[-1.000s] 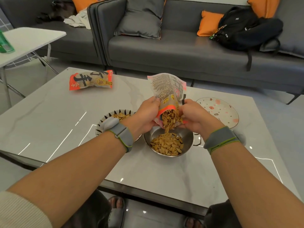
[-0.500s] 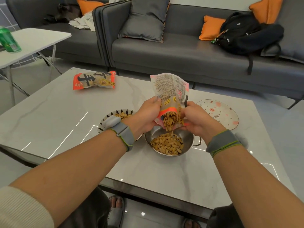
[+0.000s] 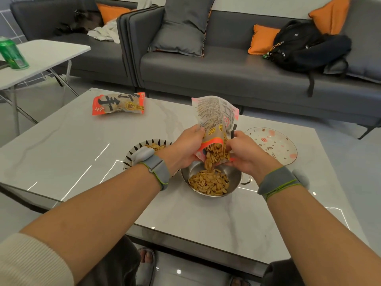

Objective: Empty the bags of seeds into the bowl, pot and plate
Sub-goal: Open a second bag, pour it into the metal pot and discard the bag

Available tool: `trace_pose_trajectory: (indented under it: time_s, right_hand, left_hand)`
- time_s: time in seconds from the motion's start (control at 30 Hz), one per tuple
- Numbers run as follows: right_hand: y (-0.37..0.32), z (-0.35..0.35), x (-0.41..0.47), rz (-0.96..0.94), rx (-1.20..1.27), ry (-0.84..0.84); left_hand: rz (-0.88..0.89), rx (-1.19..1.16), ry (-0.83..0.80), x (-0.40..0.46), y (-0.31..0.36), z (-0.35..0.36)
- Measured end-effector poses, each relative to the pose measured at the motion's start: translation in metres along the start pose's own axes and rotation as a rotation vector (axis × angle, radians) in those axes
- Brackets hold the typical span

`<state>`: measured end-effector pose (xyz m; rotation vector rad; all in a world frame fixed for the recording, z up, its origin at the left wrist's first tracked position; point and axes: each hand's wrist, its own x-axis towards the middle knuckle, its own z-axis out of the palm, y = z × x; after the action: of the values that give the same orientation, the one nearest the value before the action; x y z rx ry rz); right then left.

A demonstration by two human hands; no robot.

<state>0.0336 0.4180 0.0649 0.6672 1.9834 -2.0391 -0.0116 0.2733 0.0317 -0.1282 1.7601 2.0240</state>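
An opened seed bag [image 3: 214,122] of crinkled, glossy printed film is held upside down over a round stainless-steel pot [image 3: 235,180], its orange-banded mouth turned downward and its sealed end raised. The bag is gripped near the mouth from both sides: the left hand [image 3: 183,149] is curled round its left edge, and the right hand [image 3: 245,153] is curled round its right edge. Flat, oval, tan seeds [image 3: 214,156] are seen spilling from the mouth, and a heap of the same seeds [image 3: 209,182] is gathered in the bottom of the pot, whose polished inner wall is left bare above them. A thin wire handle is shown on the pot's right side.

Just left of the pot, a shallow bowl [image 3: 142,144] with a black-and-white spiked rim pattern is partly hidden by the left wrist; seeds are visible inside it. To the right, a white ceramic plate [image 3: 284,145] decorated with small pink and dark marks is set on the table with nothing seen on it. A second, sealed seed bag [image 3: 118,103], plump and printed in orange with large black characters, is laid flat far to the left. Everything is carried by a glossy, pale marble-patterned table [image 3: 72,151]. Grey fabric bands are worn on both wrists.
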Motion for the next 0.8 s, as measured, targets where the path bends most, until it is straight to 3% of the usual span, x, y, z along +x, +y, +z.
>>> trace_pose_trajectory:
  time_s: [0.8]
  right_hand:
    - [-0.002,-0.002,0.003,-0.012,0.042,-0.009]
  left_hand:
    - [0.033,0.051,0.016,0.005,0.002,-0.003]
